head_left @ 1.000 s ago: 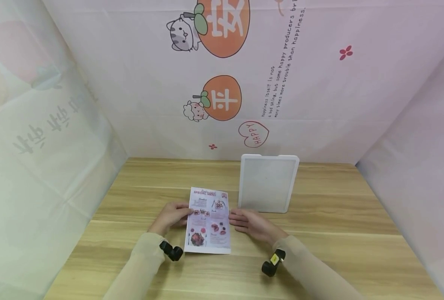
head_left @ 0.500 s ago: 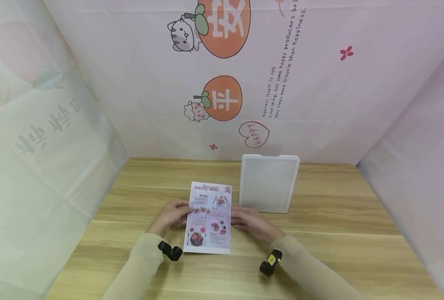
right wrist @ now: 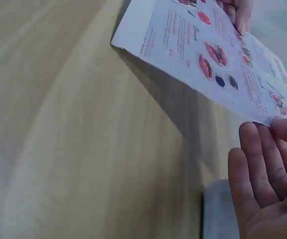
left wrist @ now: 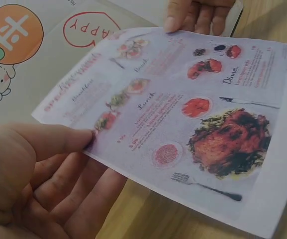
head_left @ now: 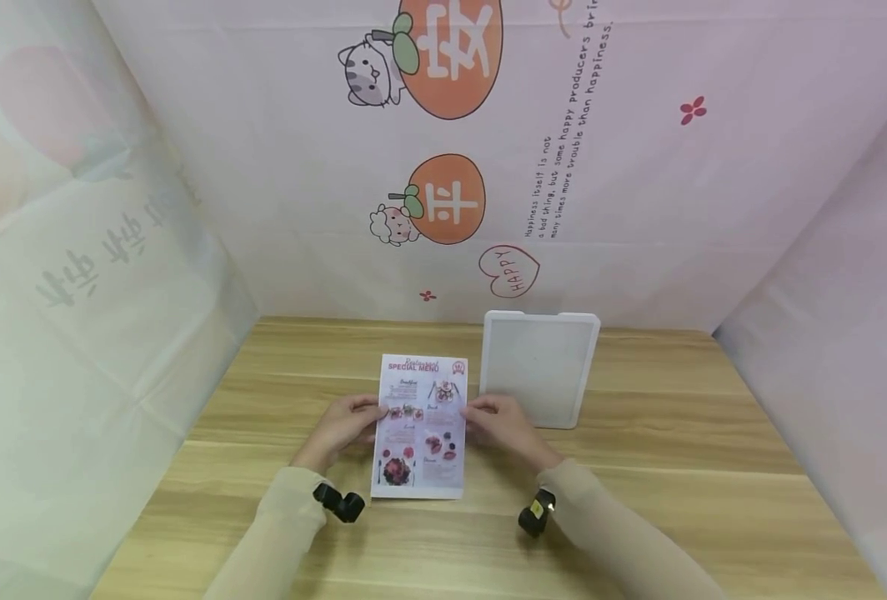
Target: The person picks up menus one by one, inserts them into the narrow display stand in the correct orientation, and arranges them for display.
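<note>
A printed menu sheet headed "SPECIAL MENU" is held above the table between both hands, its printed face toward the head camera. My left hand pinches its left edge, thumb on the print and fingers behind; the left wrist view shows this left hand close up. At the opposite edge my right hand pinches the sheet, and in the right wrist view the right hand has its thumb on top and its fingers spread underneath. The finger parts behind the sheet are hidden in the head view.
Behind the right hand stands an upright white-framed panel with a grey face, close to the back wall. The wooden table meets a printed cloth backdrop at the back, with cloth walls on both sides.
The right hand has gone from straight fingers beside the sheet to pinching its right edge. The menu sheet has risen slightly and straightened; the left hand keeps its pinch.
</note>
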Demonstrator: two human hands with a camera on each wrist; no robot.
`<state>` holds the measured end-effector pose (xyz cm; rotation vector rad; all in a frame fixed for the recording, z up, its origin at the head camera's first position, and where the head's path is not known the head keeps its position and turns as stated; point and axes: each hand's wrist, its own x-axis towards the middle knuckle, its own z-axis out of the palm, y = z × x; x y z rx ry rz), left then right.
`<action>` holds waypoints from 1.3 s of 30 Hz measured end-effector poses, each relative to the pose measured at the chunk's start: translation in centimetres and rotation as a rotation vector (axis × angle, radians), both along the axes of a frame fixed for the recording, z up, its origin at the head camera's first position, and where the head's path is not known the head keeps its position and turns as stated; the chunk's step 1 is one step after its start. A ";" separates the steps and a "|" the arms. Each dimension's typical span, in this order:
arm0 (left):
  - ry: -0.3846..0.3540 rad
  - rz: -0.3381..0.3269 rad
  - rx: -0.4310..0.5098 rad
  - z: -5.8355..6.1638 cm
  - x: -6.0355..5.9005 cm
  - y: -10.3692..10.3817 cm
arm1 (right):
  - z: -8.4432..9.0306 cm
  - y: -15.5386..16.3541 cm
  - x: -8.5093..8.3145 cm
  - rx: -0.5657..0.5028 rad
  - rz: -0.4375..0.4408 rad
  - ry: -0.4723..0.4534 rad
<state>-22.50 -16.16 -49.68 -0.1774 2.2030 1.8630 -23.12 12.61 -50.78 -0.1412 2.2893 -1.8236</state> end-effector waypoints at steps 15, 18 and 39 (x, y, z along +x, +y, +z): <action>0.065 0.027 0.102 2.2 -0.3 0.4 | 4.3 1.1 -0.1 0.152 -0.012 0.256; 0.088 0.022 0.119 3.0 -0.5 0.7 | 5.3 1.3 0.0 0.151 -0.026 0.287; 0.261 -0.096 0.127 7.8 -2.1 4.4 | 9.8 5.4 0.1 0.188 -0.098 0.460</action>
